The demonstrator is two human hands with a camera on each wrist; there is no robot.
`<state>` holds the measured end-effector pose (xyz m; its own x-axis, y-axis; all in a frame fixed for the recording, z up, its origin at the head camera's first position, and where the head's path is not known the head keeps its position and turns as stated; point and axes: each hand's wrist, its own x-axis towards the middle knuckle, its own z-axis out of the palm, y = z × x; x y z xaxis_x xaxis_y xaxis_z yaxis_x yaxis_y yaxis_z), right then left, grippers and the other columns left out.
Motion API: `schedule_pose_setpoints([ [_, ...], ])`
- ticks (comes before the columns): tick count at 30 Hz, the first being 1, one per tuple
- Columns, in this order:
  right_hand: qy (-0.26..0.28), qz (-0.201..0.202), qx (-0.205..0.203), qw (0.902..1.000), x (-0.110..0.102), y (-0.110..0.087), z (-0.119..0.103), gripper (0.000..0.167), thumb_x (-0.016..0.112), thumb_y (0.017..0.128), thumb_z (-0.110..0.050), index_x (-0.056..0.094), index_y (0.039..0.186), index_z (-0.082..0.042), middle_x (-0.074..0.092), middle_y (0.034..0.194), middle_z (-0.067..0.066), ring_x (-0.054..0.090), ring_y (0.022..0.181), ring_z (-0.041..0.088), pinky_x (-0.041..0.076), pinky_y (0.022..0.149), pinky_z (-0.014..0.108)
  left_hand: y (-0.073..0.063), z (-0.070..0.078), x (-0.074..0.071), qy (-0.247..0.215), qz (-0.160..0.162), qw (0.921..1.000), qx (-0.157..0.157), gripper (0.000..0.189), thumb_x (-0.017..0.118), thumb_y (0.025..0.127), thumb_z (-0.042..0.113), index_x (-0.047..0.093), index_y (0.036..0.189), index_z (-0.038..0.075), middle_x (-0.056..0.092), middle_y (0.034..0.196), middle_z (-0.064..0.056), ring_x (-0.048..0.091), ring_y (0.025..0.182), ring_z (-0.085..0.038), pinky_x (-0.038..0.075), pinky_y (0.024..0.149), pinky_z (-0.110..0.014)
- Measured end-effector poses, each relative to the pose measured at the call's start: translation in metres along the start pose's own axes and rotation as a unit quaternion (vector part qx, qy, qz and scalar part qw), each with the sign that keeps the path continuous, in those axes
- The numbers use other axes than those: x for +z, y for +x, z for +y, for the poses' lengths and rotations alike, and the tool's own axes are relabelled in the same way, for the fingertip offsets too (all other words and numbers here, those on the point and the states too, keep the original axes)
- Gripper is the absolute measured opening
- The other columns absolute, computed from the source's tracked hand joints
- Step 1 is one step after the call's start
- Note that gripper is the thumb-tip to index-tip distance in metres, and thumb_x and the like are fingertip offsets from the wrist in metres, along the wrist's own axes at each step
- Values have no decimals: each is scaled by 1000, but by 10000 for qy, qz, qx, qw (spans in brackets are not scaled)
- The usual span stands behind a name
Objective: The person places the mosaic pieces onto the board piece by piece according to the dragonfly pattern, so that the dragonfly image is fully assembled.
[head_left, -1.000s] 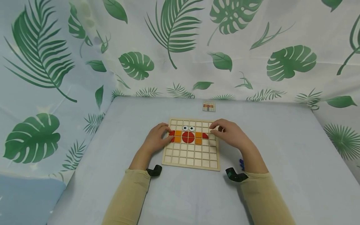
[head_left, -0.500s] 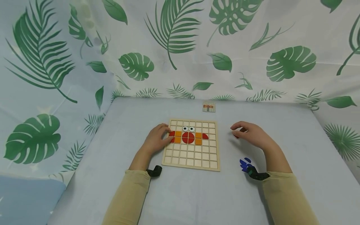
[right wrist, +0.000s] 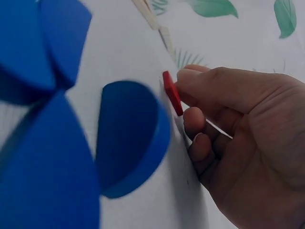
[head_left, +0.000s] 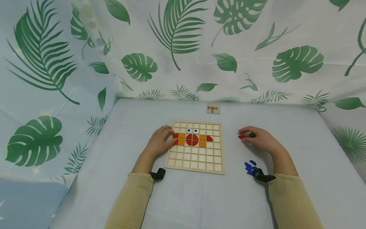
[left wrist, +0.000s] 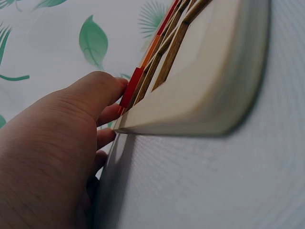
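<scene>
A square wooden grid board point(head_left: 195, 170) lies on the table with red and orange tiles and two eye tiles in its cells. My left hand point(head_left: 158, 140) rests at the board's left edge, its thumb and forefinger touching the red tiles point(head_left: 175, 136) there; in the left wrist view the thumb tip lies against a red tile point(left wrist: 131, 88). Right of the board, my right hand point(head_left: 261, 138) pinches a small red tile point(head_left: 241, 137) between thumb and fingers, low over the table. The right wrist view shows this red tile point(right wrist: 172, 93) edge-on at the fingertips.
Several blue tiles point(head_left: 249, 168) lie loose near the right wrist, one a rounded blue tile point(right wrist: 128, 136). A small pattern card point(head_left: 213, 108) lies behind the board. A leaf-print cloth point(head_left: 194, 63) hangs behind the table.
My right hand has moved right, from over the board's right edge to the table beside it, where the red tile shows at its fingertips. My left hand stays at the left edge.
</scene>
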<state>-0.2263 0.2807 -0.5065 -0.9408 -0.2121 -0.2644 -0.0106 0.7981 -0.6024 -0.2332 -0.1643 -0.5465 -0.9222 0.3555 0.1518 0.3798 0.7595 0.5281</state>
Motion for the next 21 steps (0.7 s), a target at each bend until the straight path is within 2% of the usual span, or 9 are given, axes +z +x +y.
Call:
schedule_pose_setpoints([
  [5, -85, 72, -82, 9999, 2, -1, 6, 37, 65, 95, -30, 60, 131, -22, 61, 129, 8, 55, 104, 27, 50, 85, 35, 1, 0, 1, 15, -19, 10000, 31, 30, 67, 93, 38, 61, 113, 17, 55, 136, -4, 51, 131, -24, 40, 114, -42],
  [12, -132, 296, -287, 9991, 6, -2, 10, 35, 66, 95, -27, 61, 129, -20, 60, 126, 9, 53, 106, 28, 49, 91, 43, 1, 0, 1, 22, -16, 10000, -8, 30, 67, 93, 38, 61, 113, 17, 55, 137, -4, 50, 132, -25, 39, 115, -42],
  [21, -493, 606, -699, 9945, 12, 3, 10, 29, 67, 94, -22, 66, 122, -14, 62, 116, 9, 56, 97, 25, 48, 83, 40, 0, 0, 1, -12, 20, 10000, -80, 28, 67, 93, 38, 61, 111, 17, 56, 137, -4, 50, 132, -25, 39, 115, -43],
])
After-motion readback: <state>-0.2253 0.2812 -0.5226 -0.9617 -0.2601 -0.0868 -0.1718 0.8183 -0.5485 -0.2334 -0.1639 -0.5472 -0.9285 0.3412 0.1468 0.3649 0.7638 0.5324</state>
